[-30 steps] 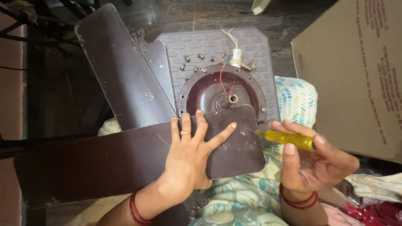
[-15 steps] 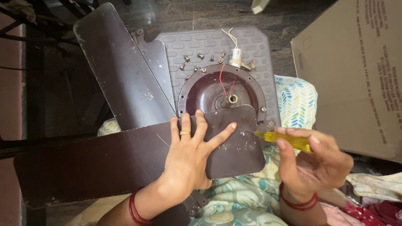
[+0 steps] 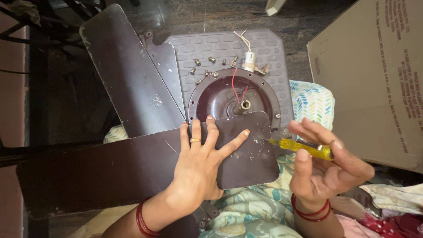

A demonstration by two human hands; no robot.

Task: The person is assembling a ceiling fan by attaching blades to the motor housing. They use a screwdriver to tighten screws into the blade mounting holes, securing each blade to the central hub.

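A dark brown ceiling fan motor housing (image 3: 220, 99) lies on a grey plastic slab (image 3: 260, 50), with red wires and a white connector (image 3: 249, 61) at its top. My left hand (image 3: 198, 163) presses flat, fingers spread, on the wide end of a brown fan blade (image 3: 110, 169) that overlaps the housing. My right hand (image 3: 324, 169) holds a yellow-handled screwdriver (image 3: 304, 147), its tip touching the blade's right end near the housing rim. A second blade (image 3: 128, 70) points up and left.
Several loose screws (image 3: 207, 66) lie on the grey slab above the housing. A large cardboard box (image 3: 374, 75) stands at the right. Patterned cloth (image 3: 260, 211) lies under the fan, more fabric at bottom right. Dark furniture legs (image 3: 39, 31) fill the left.
My right hand has shifted its grip on the screwdriver, with the fingers turning around the handle. My left hand and the blade have stayed in place.
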